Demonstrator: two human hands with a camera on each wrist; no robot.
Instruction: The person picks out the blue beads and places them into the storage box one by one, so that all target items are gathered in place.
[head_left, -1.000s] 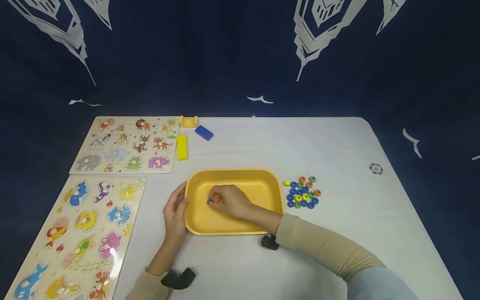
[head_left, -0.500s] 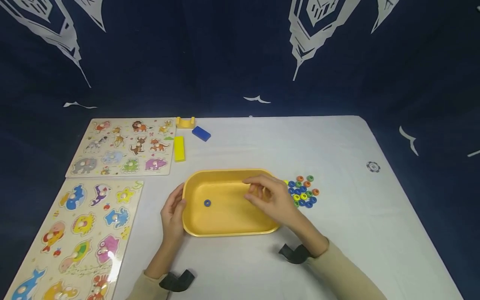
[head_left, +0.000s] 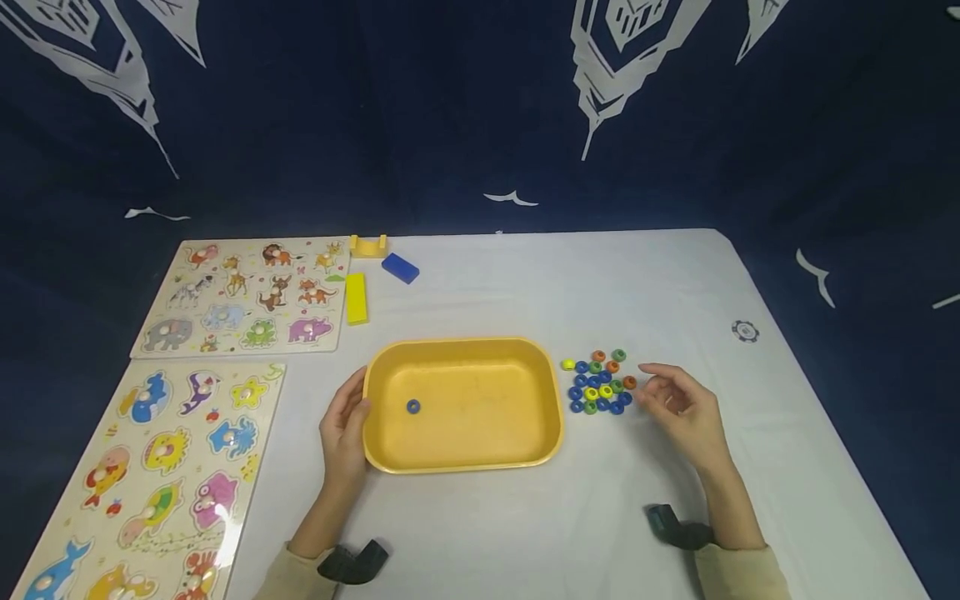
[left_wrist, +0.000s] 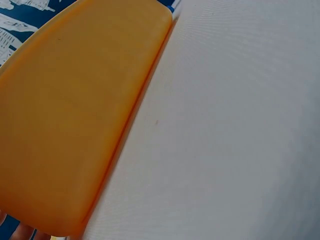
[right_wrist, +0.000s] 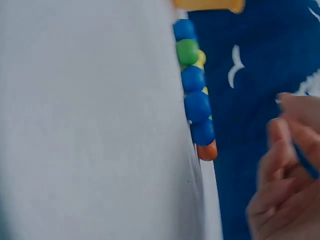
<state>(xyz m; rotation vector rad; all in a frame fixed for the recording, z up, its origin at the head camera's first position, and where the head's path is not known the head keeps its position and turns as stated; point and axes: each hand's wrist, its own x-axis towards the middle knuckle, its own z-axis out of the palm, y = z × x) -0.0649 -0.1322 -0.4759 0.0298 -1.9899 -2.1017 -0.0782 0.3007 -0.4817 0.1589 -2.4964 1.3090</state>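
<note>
In the head view, a yellow tray (head_left: 465, 457) holds one blue bead (head_left: 413, 407) in its left half. My left hand (head_left: 344, 433) rests against the tray's left side, with fingertips and thumb right at the rim. From the left wrist, the tray's outer wall (left_wrist: 75, 110) fills much of the picture, and a few fingers show at its lower end. To the right of the tray lies a cluster of ring beads (head_left: 594, 382) in blue, green, orange and yellow. My right hand (head_left: 686, 417) hovers just right of them, fingers loosely bent and holding nothing.
Two animal puzzle boards, an upper one (head_left: 247, 321) and a lower one (head_left: 180, 408), lie at the left. Near the upper board are a yellow block (head_left: 356, 299), a blue block (head_left: 401, 268) and a yellow notched piece (head_left: 368, 247). A round patterned disc (head_left: 746, 332) lies far right.
My right hand has let go of the blue bead in the tray, lifted away and moved right, past the bead cluster. My left hand stays at the tray's left side.
</note>
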